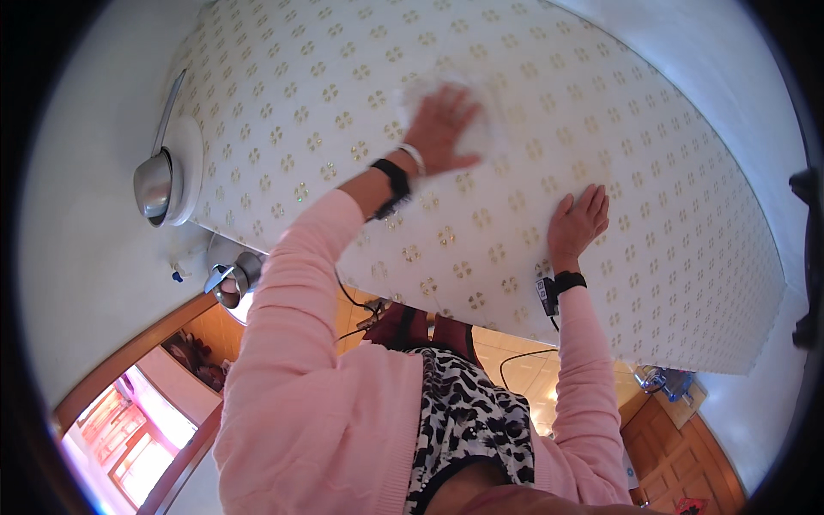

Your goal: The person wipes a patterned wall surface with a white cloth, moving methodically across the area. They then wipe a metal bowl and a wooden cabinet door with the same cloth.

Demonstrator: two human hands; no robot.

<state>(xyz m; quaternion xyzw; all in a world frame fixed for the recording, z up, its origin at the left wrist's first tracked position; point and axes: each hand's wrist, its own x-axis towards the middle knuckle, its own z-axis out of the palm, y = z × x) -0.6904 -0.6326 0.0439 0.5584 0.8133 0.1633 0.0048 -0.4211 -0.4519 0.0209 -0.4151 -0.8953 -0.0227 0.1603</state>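
two bare hands rest at one bench, the left over a single pale cloth.

the left hand (442,129), blurred, is spread wide on what looks like one thin white cloth (482,130), near the middle of the bench (678,249); the right hand (578,221) lies flat nearby, fingers close together, holding nothing. two black wristbands show, one on each arm, plus one white bracelet (414,159) on the left. one small black device (546,296) sits beside the right wrist. two metal vessels stand at left: a long-handled pan (154,186) by the bench's edge and a pot (246,271) lower down. the white covering bears rows of gold four-petal motifs. around it are white walls (77,215), a tan floor and a wooden door (678,463).
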